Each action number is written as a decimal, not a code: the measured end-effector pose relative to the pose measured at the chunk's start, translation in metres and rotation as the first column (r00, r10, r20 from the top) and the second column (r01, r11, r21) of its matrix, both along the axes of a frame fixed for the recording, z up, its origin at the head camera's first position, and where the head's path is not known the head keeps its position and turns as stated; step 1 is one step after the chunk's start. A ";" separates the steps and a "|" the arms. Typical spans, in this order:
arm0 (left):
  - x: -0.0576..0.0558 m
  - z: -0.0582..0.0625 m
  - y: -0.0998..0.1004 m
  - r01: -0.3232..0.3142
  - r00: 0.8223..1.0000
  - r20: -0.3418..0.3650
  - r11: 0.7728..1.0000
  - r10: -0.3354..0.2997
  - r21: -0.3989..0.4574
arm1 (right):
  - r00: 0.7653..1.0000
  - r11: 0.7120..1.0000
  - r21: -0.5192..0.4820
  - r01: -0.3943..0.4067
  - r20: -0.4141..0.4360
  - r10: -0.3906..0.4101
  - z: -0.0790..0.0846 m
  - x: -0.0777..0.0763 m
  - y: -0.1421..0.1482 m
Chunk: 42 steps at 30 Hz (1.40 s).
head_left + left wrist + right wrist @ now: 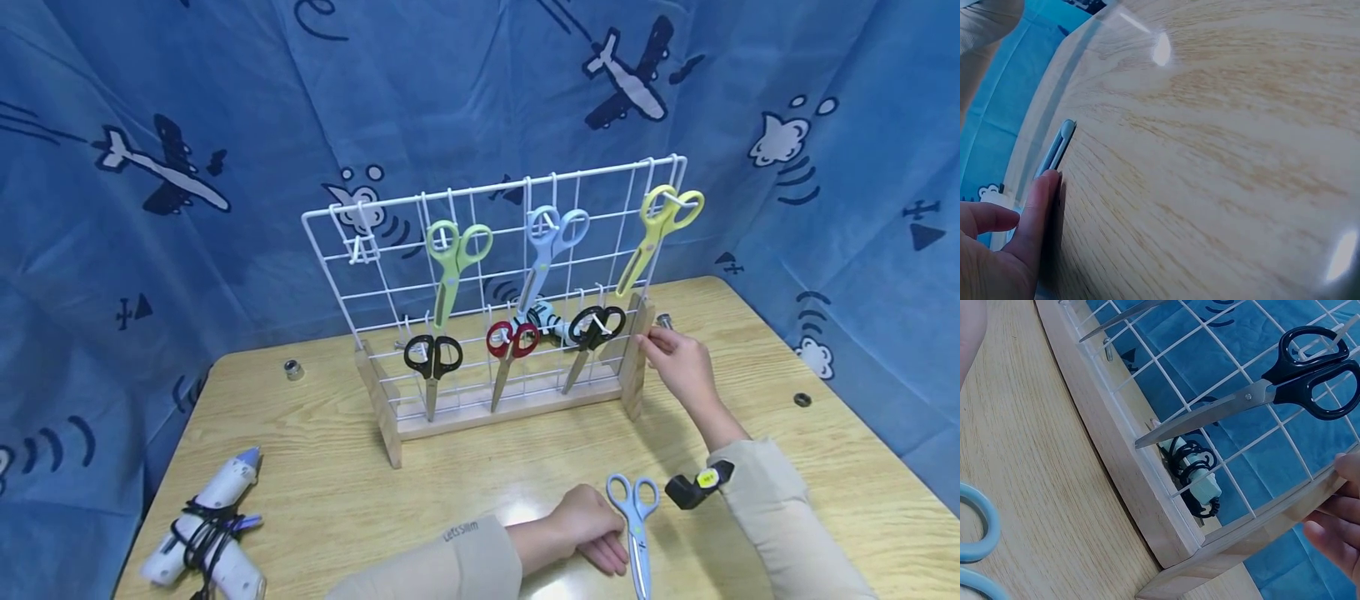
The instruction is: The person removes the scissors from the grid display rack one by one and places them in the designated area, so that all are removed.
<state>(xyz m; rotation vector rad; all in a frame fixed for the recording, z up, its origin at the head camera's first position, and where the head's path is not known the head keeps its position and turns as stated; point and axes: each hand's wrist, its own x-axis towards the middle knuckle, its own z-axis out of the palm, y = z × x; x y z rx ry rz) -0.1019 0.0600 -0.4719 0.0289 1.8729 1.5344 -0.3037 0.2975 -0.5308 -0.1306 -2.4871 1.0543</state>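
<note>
My right hand grips the right wooden leg of a white wire display rack; in the right wrist view, the thumb and fingers are around that leg. My left hand rests low over the table, fingers loosely extended, beside light blue scissors lying flat. Whether it touches them I cannot tell. On the rack's upper hooks hang green scissors, blue scissors and yellow scissors. Lower down are black scissors, red-handled scissors and another black pair.
A bare hook is at the rack's upper left. Behind the rack lies a pale green tool with a black cord. A white glue gun with a wound cord lies left. Metal nuts and a bolt are around the table.
</note>
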 end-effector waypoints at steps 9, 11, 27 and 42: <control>0.001 0.005 0.000 0.044 0.999 0.021 0.998 -0.045 0.044 | 1.000 1.000 -0.004 0.003 -0.006 -0.003 0.002 0.002 -0.001; 0.000 0.006 -0.001 0.047 0.999 0.023 0.997 -0.049 0.054 | 1.000 1.000 -0.007 0.000 -0.007 0.000 0.003 0.003 -0.002; -0.047 0.119 -0.069 -0.041 0.928 -0.359 0.985 0.100 0.169 | 0.997 0.994 -0.084 -0.069 0.027 0.071 0.024 0.017 -0.009; -0.076 0.191 -0.151 -0.357 0.340 -0.875 0.908 0.344 0.218 | 0.994 0.987 -0.142 -0.074 0.063 0.084 0.066 0.041 -0.031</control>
